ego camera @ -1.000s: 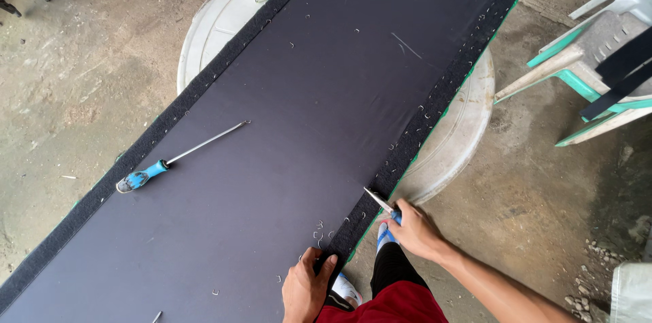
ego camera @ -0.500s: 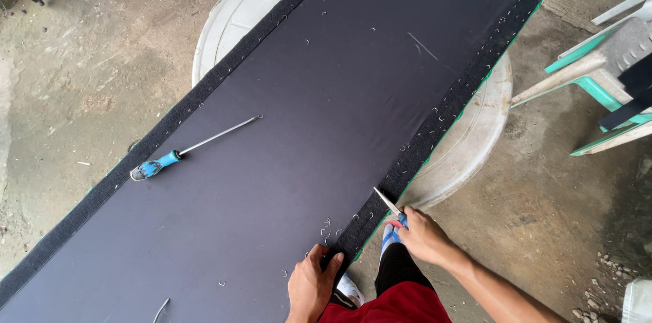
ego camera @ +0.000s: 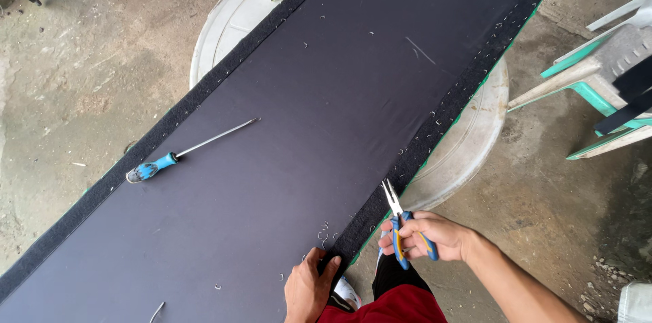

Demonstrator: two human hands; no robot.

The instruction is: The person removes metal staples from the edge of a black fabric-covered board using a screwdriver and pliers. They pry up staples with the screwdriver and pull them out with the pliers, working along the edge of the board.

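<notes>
While right hand (ego camera: 435,236) grips pliers (ego camera: 401,221): blue-yellow handles, slim jaws.

Both arms are bare, with no sleeves, gloves, watch or rings showing on the left hand (ego camera: 309,289) or the right hand (ego camera: 431,235). Below them show red shorts (ego camera: 397,306), a dark legging (ego camera: 387,279) and a white shoe (ego camera: 348,292).

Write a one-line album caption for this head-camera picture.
Right hand holds blue-and-yellow needle-nose pliers at the fuzzy edge of a long dark board; left hand grips that edge.
</notes>
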